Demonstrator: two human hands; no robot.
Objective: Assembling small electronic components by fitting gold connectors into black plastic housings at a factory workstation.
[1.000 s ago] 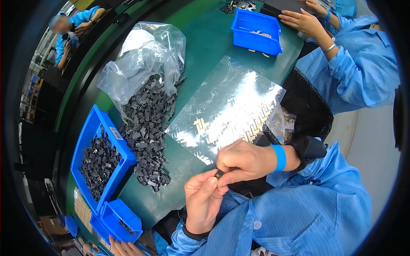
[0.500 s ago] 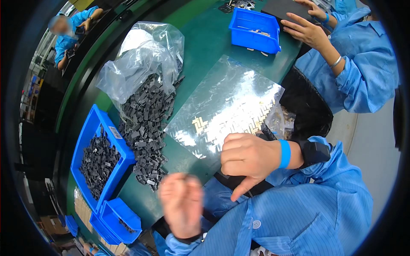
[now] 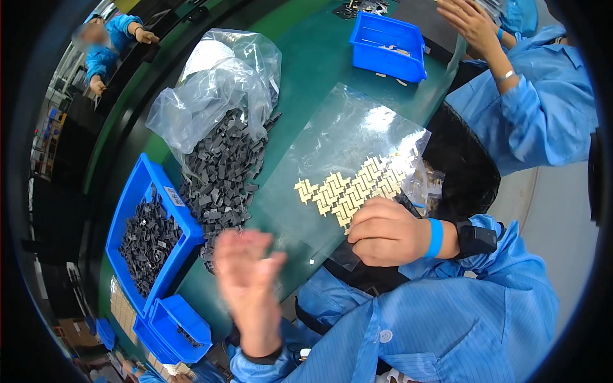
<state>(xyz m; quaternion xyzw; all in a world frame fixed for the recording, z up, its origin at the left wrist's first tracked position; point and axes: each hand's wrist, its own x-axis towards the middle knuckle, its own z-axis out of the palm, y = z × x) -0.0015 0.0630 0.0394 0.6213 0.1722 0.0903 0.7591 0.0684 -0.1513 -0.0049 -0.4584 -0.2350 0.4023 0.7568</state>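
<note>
My left hand (image 3: pixel 248 281), blurred by motion, hovers palm up by the near end of a heap of small dark grey rectangular pieces (image 3: pixel 223 172). Its thumb stands apart from the fingers, and nothing shows in it. My right hand (image 3: pixel 389 233) is closed at the near edge of a clear plastic bag (image 3: pixel 300 150), knuckles up; its fingertips and whatever they hold are hidden. Flat cream-yellow zigzag pieces (image 3: pixel 348 191) lie in rows on the bag, just beyond that hand.
A crumpled clear bag (image 3: pixel 223 83) lies at the heap's far end. Left stands a blue bin (image 3: pixel 191 226) of dark pieces, with smaller blue bins (image 3: pixel 185 313) nearer. Another blue bin (image 3: pixel 389 60) stands far right, near a co-worker's hand (image 3: pixel 472 29). A black bag (image 3: pixel 460 159) hangs by the table edge.
My left hand has moved left and away from me, toward the dark heap. My right hand has shifted slightly right and its thumb has tucked in. The co-worker's hand has lifted off a dark panel.
</note>
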